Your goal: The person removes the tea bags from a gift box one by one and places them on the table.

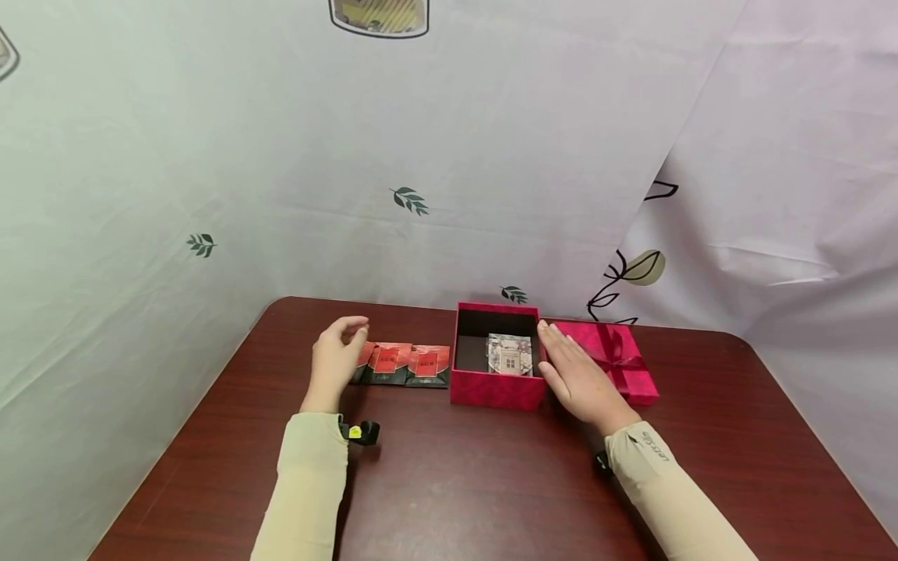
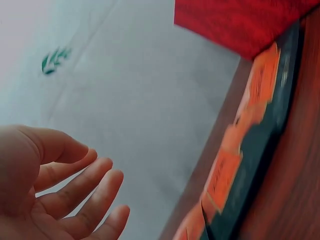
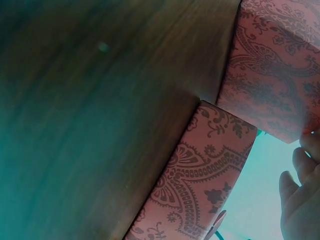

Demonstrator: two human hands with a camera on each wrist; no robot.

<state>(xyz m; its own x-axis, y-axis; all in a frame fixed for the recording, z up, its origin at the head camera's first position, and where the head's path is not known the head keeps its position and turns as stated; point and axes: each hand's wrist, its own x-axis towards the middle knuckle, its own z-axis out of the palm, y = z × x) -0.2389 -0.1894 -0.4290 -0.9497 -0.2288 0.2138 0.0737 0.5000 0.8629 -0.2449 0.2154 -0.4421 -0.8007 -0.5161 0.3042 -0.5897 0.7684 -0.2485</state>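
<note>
The left hand [image 1: 333, 363] hides part of the leftmost packet [image 1: 365, 356] in the head view, where small print on the sachet [image 1: 510, 355] cannot be read. The left wrist view blurs lettering on the packets [image 2: 225, 175] and crops the box [image 2: 245, 22] on top; the right wrist view cuts off the right hand [image 3: 304, 200] and lid [image 3: 192, 175].

Both hands [image 1: 333, 365] [image 1: 582, 387] are bare. Long, plain sleeves [image 1: 305, 487] in pale cream reach the wrists, the right cuff [image 1: 648, 444] marked with small dark lettering. A black wrist mount [image 1: 368, 433] with a yellow patch [image 1: 355, 432] juts from the left cuff [image 1: 316, 427].
</note>
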